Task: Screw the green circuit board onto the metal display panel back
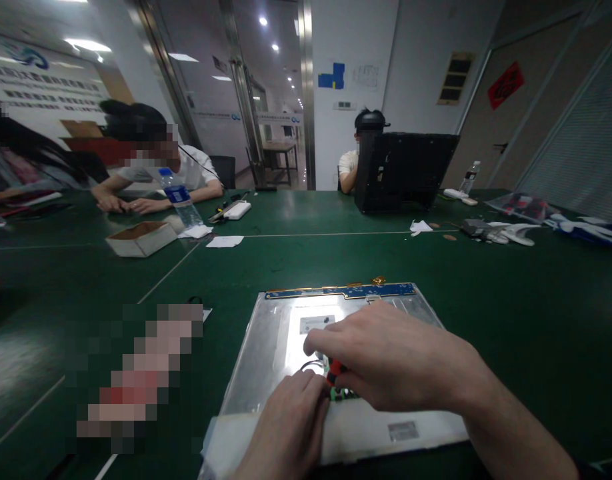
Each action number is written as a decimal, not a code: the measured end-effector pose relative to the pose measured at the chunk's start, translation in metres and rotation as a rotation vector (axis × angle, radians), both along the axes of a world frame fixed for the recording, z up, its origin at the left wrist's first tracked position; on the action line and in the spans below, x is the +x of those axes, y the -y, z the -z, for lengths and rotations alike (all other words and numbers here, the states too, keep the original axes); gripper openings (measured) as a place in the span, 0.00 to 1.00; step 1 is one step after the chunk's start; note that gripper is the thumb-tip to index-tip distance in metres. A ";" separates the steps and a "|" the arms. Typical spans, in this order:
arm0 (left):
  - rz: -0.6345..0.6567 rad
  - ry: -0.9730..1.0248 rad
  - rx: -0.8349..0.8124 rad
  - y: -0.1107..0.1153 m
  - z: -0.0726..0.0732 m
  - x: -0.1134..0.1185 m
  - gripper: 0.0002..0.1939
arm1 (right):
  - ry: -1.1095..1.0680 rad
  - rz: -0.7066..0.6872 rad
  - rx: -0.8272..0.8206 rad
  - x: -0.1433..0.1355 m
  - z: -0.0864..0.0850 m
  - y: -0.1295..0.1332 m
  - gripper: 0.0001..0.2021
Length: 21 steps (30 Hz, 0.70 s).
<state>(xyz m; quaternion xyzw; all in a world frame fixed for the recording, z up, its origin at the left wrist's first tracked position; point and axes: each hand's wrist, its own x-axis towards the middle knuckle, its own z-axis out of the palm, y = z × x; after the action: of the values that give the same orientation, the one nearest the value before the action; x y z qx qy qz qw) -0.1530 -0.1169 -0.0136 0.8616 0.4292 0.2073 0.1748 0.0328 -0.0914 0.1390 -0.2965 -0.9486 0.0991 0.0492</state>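
A flat display panel (266,353) with a silvery metal back lies before me on the green table. A blue circuit strip (386,289) runs along its far edge. My right hand (386,353) is closed round a red-and-black handled tool (335,371), most of which is hidden by the fingers. My left hand (291,420) rests low on the panel, fingers bent and pressed together beside that tool; what they pinch, if anything, is hidden. Under both hands a small green circuit board (343,395) shows in part, with a dark wire (312,364) near it.
A pixelated strip-shaped item (151,360) lies left of the panel. Farther off are an open box (141,239), a water bottle (181,200), papers (225,241) and a large black monitor-like casing (411,170). White-and-grey gloves (501,231) lie at right. Several people sit around the table.
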 end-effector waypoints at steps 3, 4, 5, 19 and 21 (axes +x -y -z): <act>0.002 0.006 -0.006 0.000 -0.002 0.001 0.08 | 0.001 0.004 -0.002 -0.001 -0.001 0.000 0.08; 0.002 0.008 -0.007 0.000 -0.002 0.001 0.08 | 0.000 0.009 -0.004 -0.001 -0.001 0.000 0.08; 0.002 0.011 -0.008 0.000 -0.001 0.001 0.08 | -0.003 0.017 -0.005 -0.001 0.000 0.000 0.08; 0.004 0.045 0.017 -0.001 -0.001 0.000 0.10 | -0.010 0.069 0.050 -0.004 0.005 0.002 0.04; 0.006 0.036 0.008 -0.001 -0.002 0.000 0.10 | 0.003 0.056 0.042 -0.003 0.006 0.001 0.04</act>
<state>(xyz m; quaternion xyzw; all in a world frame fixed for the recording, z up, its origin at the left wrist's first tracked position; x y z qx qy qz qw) -0.1530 -0.1159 -0.0120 0.8596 0.4225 0.2241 0.1796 0.0294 -0.0927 0.1330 -0.3222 -0.9418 0.0774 0.0569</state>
